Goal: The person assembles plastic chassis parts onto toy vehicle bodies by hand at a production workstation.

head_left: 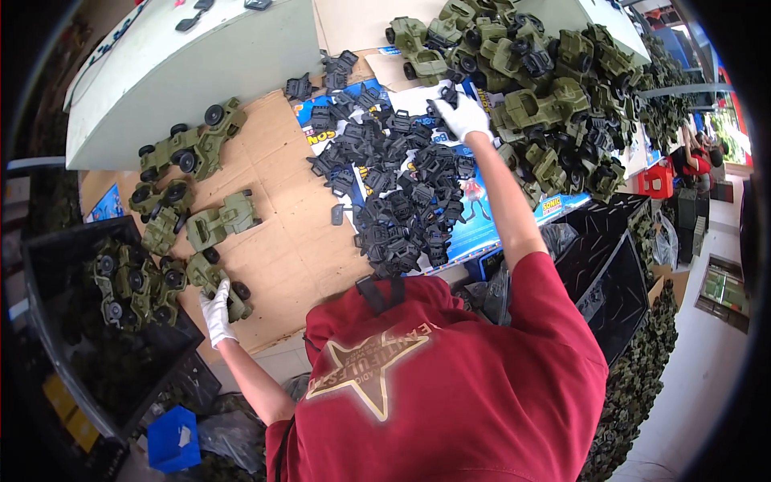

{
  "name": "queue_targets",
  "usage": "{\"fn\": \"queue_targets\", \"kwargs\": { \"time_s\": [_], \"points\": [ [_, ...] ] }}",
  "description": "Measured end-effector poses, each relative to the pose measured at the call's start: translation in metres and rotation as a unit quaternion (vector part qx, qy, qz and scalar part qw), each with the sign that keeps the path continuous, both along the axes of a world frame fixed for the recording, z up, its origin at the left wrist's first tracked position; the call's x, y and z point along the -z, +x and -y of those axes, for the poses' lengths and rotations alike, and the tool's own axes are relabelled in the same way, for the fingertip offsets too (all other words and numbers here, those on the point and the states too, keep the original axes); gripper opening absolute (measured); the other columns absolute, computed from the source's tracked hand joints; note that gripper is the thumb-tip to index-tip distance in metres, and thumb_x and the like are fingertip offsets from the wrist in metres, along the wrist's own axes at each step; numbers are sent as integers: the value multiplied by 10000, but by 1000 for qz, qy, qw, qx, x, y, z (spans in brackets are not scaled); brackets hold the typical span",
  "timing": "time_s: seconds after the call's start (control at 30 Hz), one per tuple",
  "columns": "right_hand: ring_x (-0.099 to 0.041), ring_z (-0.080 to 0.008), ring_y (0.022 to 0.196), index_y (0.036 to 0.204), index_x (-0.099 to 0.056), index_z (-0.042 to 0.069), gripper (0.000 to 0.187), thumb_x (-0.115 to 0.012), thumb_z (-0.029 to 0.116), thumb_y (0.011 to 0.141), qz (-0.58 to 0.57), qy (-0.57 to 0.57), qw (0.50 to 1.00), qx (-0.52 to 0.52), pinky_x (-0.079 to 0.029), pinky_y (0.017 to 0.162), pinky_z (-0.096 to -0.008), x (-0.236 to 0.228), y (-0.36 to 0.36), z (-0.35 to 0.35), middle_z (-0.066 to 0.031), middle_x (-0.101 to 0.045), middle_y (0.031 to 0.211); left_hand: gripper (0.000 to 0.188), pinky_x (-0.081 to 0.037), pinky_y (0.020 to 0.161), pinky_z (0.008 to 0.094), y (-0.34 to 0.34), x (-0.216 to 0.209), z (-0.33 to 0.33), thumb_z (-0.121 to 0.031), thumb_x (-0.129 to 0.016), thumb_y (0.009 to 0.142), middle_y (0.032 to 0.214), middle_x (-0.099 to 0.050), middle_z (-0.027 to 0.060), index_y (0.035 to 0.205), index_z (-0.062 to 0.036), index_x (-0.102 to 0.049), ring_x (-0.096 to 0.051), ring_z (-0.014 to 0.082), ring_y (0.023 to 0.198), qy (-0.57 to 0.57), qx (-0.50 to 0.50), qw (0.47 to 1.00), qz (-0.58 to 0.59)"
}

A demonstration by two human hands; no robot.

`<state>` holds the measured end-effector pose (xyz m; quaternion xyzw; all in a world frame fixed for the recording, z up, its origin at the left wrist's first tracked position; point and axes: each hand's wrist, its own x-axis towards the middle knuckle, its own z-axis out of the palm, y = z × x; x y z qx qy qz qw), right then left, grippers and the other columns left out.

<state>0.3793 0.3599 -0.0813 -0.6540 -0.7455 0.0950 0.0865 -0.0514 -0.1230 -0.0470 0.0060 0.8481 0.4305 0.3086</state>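
Note:
My left hand [217,316], in a white glove, is closed on the near end of an olive-green toy jeep [205,273] at the cardboard's left edge. At the back, my gloved right hand [464,118] has its fingers round a small black plastic part [447,96]. Below and left of it spreads a heap of black plastic parts [393,177] on printed sheets. Several more green toy jeeps [221,223] stand on the cardboard beyond my left hand. The fingertips of my right hand are partly hidden by the part.
A large pile of green toy jeeps [546,104] fills the back right. A black crate [112,353] with jeeps stands at the left, a blue bin [173,439] below it. A pale raised surface [209,72] borders the back left. Black trays [602,281] lie at the right.

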Motion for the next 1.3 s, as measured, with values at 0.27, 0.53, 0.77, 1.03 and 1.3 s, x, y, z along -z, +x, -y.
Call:
{"fn": "queue_targets", "kwargs": {
  "time_s": [0.27, 0.53, 0.77, 1.03, 1.3],
  "points": [
    [-553, -400, 1162, 1342, -543, 129, 611, -612, 506, 866, -171, -96, 976, -93, -431, 1010, -442, 7, -91, 111, -245, -569, 1266, 719, -483, 928, 317, -28, 20, 12, -332, -801, 827, 1269, -599, 98, 1352, 46, -488, -582, 177, 1090, -43, 53, 998, 5],
    [-676, -265, 949, 1123, -686, 74, 317, -710, 208, 836, -248, -90, 959, -104, -525, 854, -360, -31, -102, 157, -134, -707, 1002, 572, -496, 868, 299, -9, 12, 20, -257, -779, 827, 1176, -641, 36, 1306, -25, -571, -612, 152, 993, 4, 22, 993, 116],
    [-501, -397, 1253, 1376, -478, 24, 626, -675, 277, 838, -124, 72, 979, -146, -393, 1065, -418, 28, -95, 47, -241, -513, 1378, 543, -520, 846, 303, 82, -33, -28, -155, -824, 762, 1082, -684, 58, 1239, -36, -595, -635, 146, 947, 110, 221, 950, 192],
    [-616, -197, 856, 1084, -627, -6, 324, -735, 56, 784, -299, -211, 924, -109, -493, 792, -304, 52, -110, 40, -106, -678, 959, 628, -545, 817, 328, 82, -8, -30, -174, -846, 742, 1048, -700, 96, 1261, 20, -551, -662, 165, 895, 108, 178, 965, 157],
    [-586, -97, 704, 1312, -549, -11, 472, -608, 15, 845, -476, -317, 820, -22, -445, 568, -224, -31, -89, 97, -56, -673, 943, 933, -535, 884, 314, 80, 3, -33, -259, -869, 713, 1183, -658, 154, 1429, 50, -358, -646, 200, 1029, 2, 131, 991, -31]
  ]
}}
